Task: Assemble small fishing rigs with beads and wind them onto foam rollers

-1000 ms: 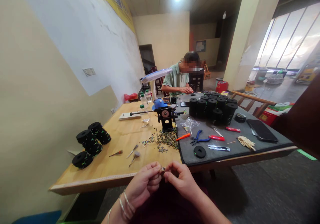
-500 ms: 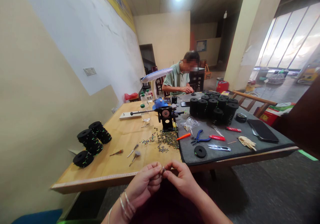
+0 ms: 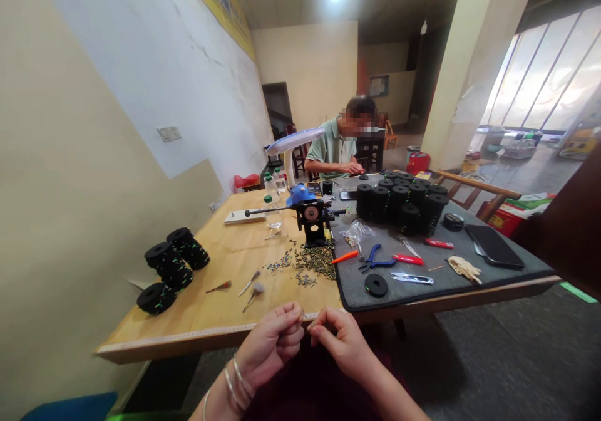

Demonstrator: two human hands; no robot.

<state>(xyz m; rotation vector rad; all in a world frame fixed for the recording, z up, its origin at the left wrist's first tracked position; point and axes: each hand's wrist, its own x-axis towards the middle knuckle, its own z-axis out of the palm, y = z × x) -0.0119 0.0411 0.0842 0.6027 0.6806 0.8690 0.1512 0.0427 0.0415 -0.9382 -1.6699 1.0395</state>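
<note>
My left hand [image 3: 278, 333], with bangles on the wrist, is pinched at the table's front edge on something thin and too small to name. Just to its right, my right hand [image 3: 340, 339] pinches a tiny piece I cannot make out. A small gap parts the fingertips. Beyond my hands lies a heap of small metallic pieces [image 3: 315, 263], in front of a black hand-cranked device [image 3: 311, 219]. Thin brush-like bundles [image 3: 256, 292] rest on the wood to the left. A black foam spool [image 3: 376, 285] lies flat on the grey mat [image 3: 357, 299].
Blue pliers [image 3: 375, 259], silver snips [image 3: 412, 278] and an orange tool [image 3: 345, 257] lie on the mat. Stacked black spools stand at the back right [image 3: 399, 198] and far left [image 3: 173, 264]. Across the table sits a person [image 3: 333, 148].
My right hand has drawn slightly away to the right, opening a small gap between the fingertips. The left hand has barely moved.
</note>
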